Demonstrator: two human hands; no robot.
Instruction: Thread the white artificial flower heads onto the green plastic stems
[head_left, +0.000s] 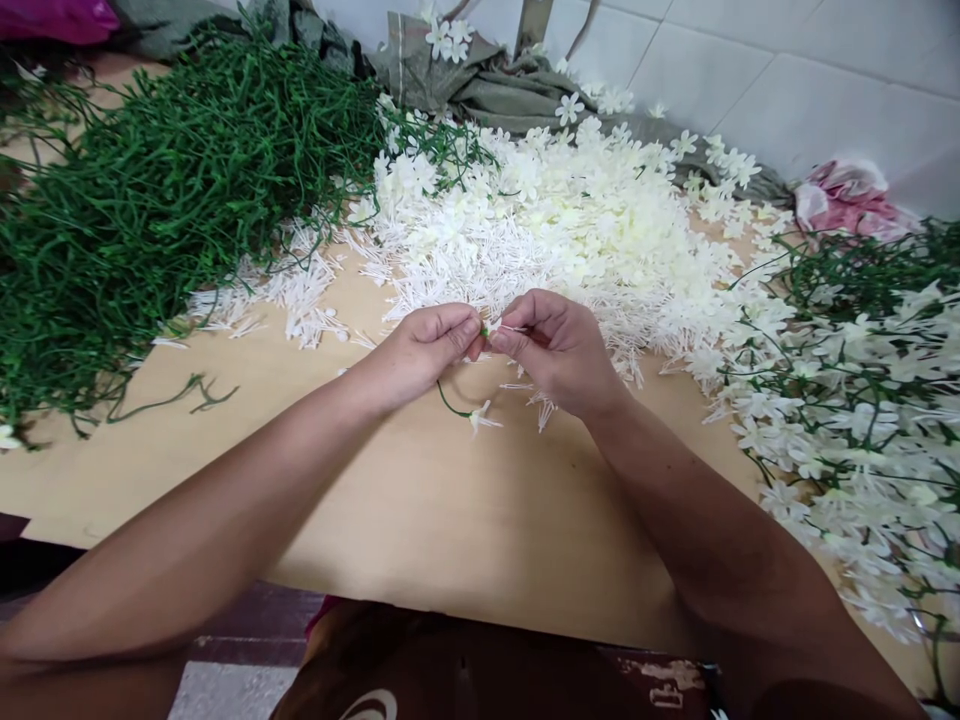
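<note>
My left hand [442,337] is closed on a green plastic stem [450,402], which hangs below the fingers and carries a white artificial flower [480,416] on its lower end. Close beside it, my right hand [551,345] pinches a thin white stamen stick [513,328]. The stick's tip meets a green end of the stem between the two hands; the exact contact is hidden by fingertips. Behind the hands lies a heap of white stamen sticks [457,262], with loose white petal flowers [600,200] piled farther back.
A large pile of green stems [187,170] covers the left of the table [420,510]. Assembled white flowers on stems [855,400] spread along the right side. Grey-green sacking [502,90] and a pink-and-white plastic bag [851,200] lie by the tiled wall [750,60].
</note>
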